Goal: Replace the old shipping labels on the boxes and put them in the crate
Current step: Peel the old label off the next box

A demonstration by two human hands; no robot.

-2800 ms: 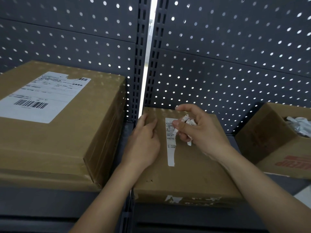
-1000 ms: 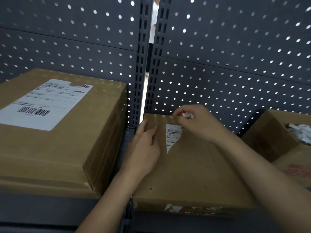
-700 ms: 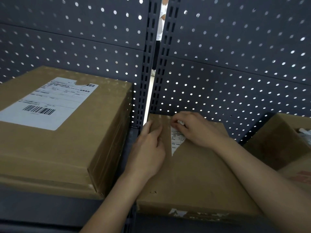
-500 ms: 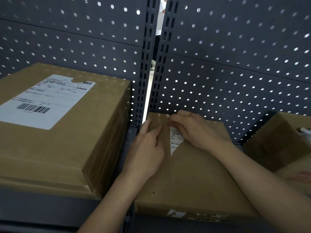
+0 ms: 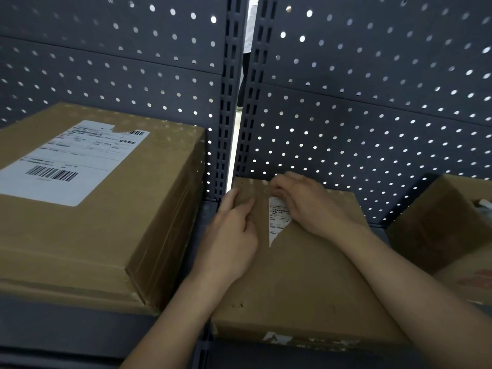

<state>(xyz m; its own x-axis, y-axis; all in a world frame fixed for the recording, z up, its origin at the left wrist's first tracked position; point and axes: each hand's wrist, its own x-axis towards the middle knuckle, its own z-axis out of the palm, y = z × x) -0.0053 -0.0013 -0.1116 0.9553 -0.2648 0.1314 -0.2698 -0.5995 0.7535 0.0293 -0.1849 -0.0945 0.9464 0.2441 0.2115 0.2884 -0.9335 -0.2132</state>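
Cardboard box, pressed flat by left hand; right hand seemingly pinched its torn label; slow, low peeling suited.

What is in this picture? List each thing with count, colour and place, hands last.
large box: one, brown, left side
whole label: one, white, on the large box
small box: one, brown, middle
torn label: one, white, on the small box
open box: one, brown, far right
back panels: two, dark grey, behind the boxes
slotted posts: two, dark grey, between the panels
shelf: one level, dark grey, under the boxes
left hand: one, rests on the small box
right hand: one, pinches the torn label's top
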